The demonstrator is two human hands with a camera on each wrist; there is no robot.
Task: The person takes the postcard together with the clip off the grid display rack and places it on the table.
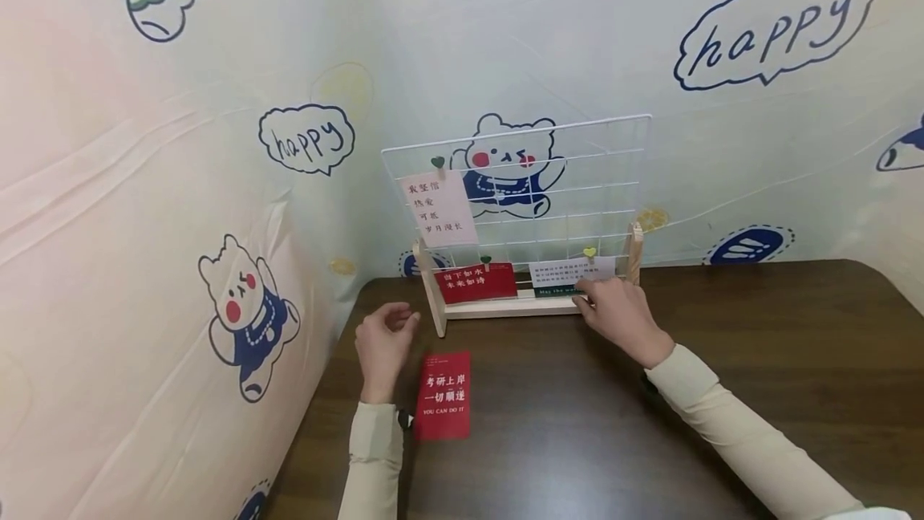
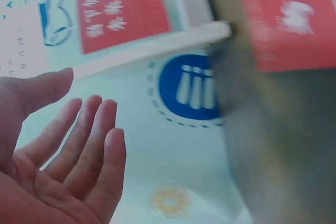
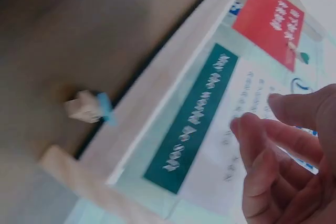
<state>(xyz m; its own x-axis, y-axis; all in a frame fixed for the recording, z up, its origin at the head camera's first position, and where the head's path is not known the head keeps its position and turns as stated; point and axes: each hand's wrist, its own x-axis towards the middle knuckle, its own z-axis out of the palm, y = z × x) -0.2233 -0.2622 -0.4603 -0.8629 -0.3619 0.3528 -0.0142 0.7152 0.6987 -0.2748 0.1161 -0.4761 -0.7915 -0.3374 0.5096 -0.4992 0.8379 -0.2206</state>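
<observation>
My right hand [image 1: 619, 313] is at the white and green card [image 1: 570, 270] low on the right of a white wire grid rack [image 1: 570, 201]. In the right wrist view its fingers are loosely bent in front of the card, thumb and index finger apart, nothing between them. A yellow heart clip [image 1: 589, 253] sits at that card's top edge. Beside the rack's left foot, my left hand [image 1: 386, 347] hovers with relaxed fingers and holds nothing. A red card [image 1: 476, 283] hangs low left under a green heart clip [image 1: 487, 261], and a pale pink card [image 1: 442, 211] hangs above it.
Another red card [image 1: 443, 396] lies on the dark wooden table [image 1: 577, 424] near the left forearm. A small wooden clip with a blue part [image 3: 89, 107] lies by the rack's base. A printed cloth [image 1: 462, 38] hangs behind the rack.
</observation>
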